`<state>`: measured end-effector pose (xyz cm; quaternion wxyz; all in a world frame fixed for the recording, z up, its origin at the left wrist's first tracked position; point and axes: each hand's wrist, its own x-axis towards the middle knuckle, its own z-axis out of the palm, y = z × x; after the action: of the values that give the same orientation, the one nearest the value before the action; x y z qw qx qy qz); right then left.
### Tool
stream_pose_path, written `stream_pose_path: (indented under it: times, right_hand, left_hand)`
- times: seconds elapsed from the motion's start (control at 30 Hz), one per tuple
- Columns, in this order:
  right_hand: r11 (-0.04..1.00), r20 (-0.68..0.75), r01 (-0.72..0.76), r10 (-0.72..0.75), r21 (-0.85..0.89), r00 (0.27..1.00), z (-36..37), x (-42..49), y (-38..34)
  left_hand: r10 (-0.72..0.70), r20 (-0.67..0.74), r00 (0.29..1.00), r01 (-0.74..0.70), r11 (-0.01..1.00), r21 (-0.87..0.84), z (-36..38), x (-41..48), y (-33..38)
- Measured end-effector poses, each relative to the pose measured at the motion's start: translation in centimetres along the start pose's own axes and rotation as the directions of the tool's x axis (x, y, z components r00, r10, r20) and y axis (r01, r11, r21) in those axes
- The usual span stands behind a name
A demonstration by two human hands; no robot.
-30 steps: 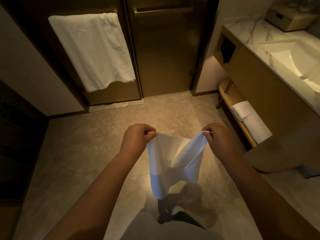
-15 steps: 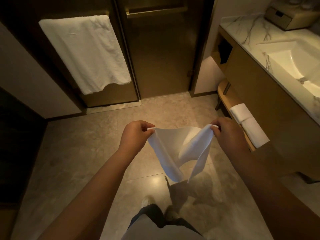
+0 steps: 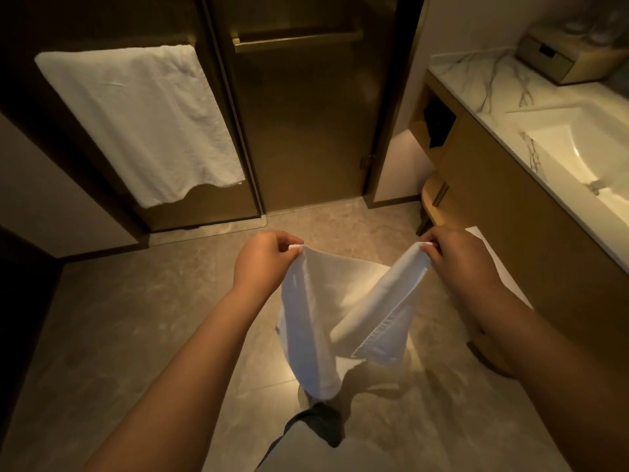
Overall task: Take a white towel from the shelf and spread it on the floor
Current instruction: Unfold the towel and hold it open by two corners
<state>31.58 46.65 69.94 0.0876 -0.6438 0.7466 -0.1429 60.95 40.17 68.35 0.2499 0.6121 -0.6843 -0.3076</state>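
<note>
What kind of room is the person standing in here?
Most likely a bathroom, perhaps in a hotel. A sink is set into a marble countertop at the right, a large white towel hangs on a bar by a tinted door, and the floor is tiled.

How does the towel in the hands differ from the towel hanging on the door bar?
The held towel is pinched at two corners by the left hand and right hand, sagging in folds above the floor; the hanging towel drapes flat over a bar, untouched. The held towel looks smooth with a stitched hem; the hanging towel looks thicker and nubbly, and appears larger. Both are white.
</note>
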Motion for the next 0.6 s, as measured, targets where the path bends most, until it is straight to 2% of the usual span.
stream_pose_path:
  times: [0.13, 0.3, 0.6]
  right_hand:
    - [0.997, 0.002, 0.003, -0.003, -0.081, 1.000, -0.7, 5.7, -0.3]
    - [0.997, -0.044, -0.019, 0.016, -0.080, 0.999, -0.3, 11.1, -1.1]
    - [0.997, 0.030, -0.024, 0.026, -0.069, 0.999, 1.2, 16.2, -1.3]
  left_hand:
    - [-0.016, -0.013, 1.000, 0.016, 1.000, 0.006, -0.5, 5.5, -0.2]
    - [-0.010, -0.010, 1.000, 0.010, 1.000, 0.017, -1.2, 11.2, -0.8]
    - [-0.054, -0.008, 0.999, 0.054, 0.998, 0.022, -1.6, 16.5, -1.8]
